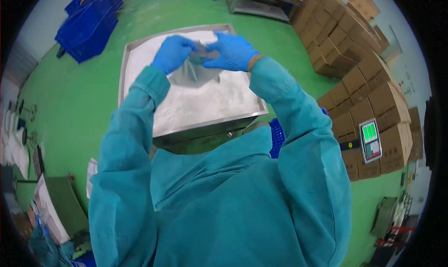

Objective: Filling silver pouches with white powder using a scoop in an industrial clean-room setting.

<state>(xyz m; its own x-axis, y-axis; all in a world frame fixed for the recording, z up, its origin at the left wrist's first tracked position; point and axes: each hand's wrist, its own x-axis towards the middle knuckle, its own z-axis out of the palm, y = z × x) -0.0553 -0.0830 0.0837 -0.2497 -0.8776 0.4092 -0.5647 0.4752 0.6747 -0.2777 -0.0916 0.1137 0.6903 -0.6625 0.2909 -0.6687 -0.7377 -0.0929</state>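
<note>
Both hands wear blue gloves. My left hand pinches one side of the upper part of a greyish plastic bag. Opposite it, my right hand grips the other side with fingers and thumb spread around the edge. Motion blurs the fingertips and the bag's mouth, so what is inside the bag cannot be told. Beneath the bag lies white powder, spread across a shallow stainless steel tray with a raised rim. The bag's lower part hangs over or rests on the powder; contact is unclear.
Stacked cardboard boxes line the right side, with a scale display in front. A blue plastic basket is by my right elbow. Blue tubs and a steel table stand farther back. Another person is at lower left.
</note>
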